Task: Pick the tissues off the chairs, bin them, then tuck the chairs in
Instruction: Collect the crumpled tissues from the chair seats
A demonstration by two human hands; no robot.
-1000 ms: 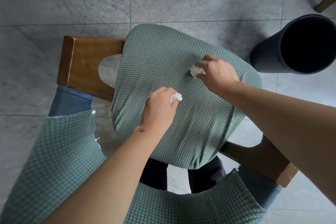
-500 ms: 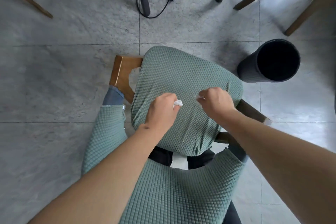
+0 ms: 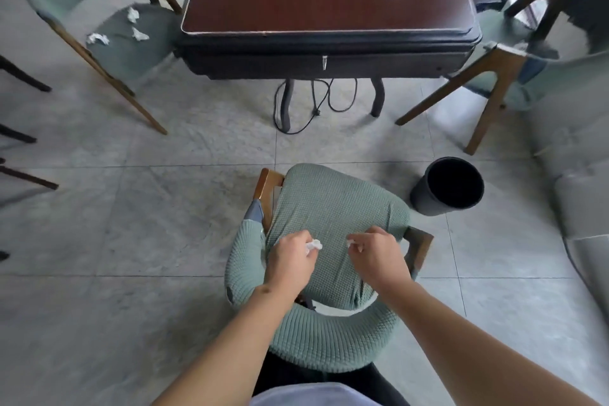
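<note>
A chair with a green knitted cover (image 3: pixel 333 208) stands right below me, pulled away from the table. Over its seat my left hand (image 3: pixel 290 260) holds a crumpled white tissue (image 3: pixel 313 245). My right hand (image 3: pixel 377 255) pinches a second tissue (image 3: pixel 350 243), of which only a small white bit shows. A black bin (image 3: pixel 447 186) stands open on the floor to the right of the chair. At the far left a second green chair (image 3: pixel 131 43) carries three crumpled tissues (image 3: pixel 98 38) on its seat.
A dark red table (image 3: pixel 326 16) with a board pattern stands ahead, a cable (image 3: pixel 316 102) looped under it. A third chair (image 3: pixel 514 69) stands at the right, a grey sofa edge (image 3: pixel 580 208) beyond the bin. Dark chair legs (image 3: pixel 19 132) poke in at the left edge.
My head has risen and tilted up, so the table and other chairs came into view. Both hands lifted off the seat with their tissues and drew closer together.
</note>
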